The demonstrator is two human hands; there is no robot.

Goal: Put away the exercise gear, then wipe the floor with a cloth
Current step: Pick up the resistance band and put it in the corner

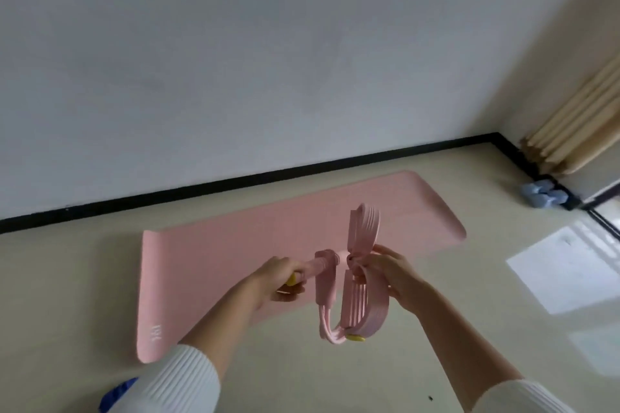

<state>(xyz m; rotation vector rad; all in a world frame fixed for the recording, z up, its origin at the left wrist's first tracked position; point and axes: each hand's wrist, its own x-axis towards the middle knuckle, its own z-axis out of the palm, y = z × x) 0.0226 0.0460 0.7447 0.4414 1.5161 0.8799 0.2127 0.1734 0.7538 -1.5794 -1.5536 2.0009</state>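
The mat (235,251) lies flat on the floor (335,379), alongside the wall (268,60) behind it. Above the mat's near edge the pull exerciser (362,295) is held between the left hand (278,282) and the right hand (392,271). Far right, the dumbbells (543,193) sit on the floor in the corner, just below the radiator (577,131).

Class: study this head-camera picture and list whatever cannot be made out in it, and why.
Head view, four gaps.
The blue object: hidden by the left sleeve and frame edge; unidentifiable.
The blue items in the corner: small, blurred; count unclear.
Logo on the mat: too small to read.
Handle of the pink puller: covered by the left hand.
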